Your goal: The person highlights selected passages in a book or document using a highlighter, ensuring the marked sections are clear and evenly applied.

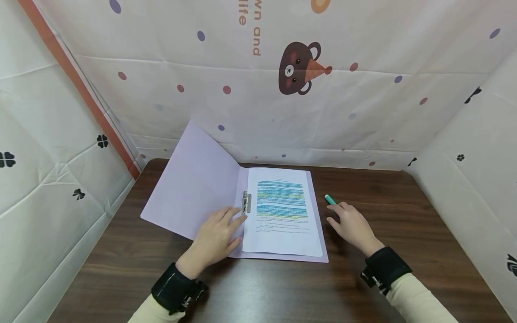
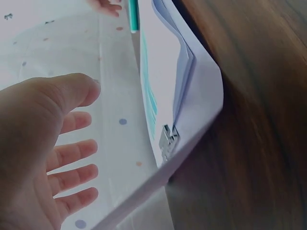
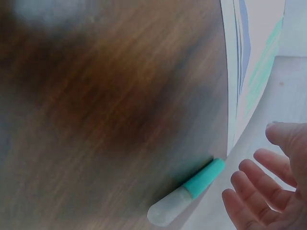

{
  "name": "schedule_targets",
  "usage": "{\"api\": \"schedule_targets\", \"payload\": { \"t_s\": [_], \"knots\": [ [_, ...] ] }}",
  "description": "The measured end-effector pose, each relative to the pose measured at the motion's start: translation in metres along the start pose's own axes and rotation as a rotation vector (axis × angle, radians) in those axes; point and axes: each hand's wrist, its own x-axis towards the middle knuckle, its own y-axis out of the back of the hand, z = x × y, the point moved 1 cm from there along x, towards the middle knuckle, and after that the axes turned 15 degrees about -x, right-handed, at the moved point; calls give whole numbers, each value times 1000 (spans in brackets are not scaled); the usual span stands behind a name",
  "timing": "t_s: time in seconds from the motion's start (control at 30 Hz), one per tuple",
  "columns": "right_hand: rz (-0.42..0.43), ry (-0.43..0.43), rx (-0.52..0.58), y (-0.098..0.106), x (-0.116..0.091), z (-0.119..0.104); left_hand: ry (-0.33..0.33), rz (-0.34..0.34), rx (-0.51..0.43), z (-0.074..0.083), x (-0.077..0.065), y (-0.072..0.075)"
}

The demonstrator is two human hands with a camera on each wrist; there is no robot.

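A lilac folder [image 1: 194, 184] lies spread on the table, its cover raised at a slant on the left. On its right side sits a stack of paper [image 1: 278, 244], the top sheet marked in blue and yellow highlighter. My left hand [image 1: 216, 237] hovers by the metal clip [image 1: 246, 202] at the folder's spine, fingers extended and holding nothing; in the left wrist view the same clip [image 2: 168, 139] pokes up beside the sheets. A teal highlighter [image 3: 204, 178] with a whitish end lies on the table right of the folder. Beside it, my right hand [image 1: 353, 226] has loose, empty fingers.
The dark wooden table [image 1: 262, 291] ends at the back against a fabric wall [image 1: 250, 112] printed with dots and a bear. White fabric panels also close off the left and right sides. Each wrist wears a black band [image 1: 173, 289].
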Motion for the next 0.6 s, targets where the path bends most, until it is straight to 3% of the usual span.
{"api": "schedule_targets", "payload": {
  "t_s": [0.27, 0.6],
  "knots": [
    [36, -57, -15, -6, 8, 11, 2, -18, -41, 11, 8, -11],
    [-45, -125, -12, -9, 17, 21, -5, -20, -70, 22, 21, -17]
  ]
}}
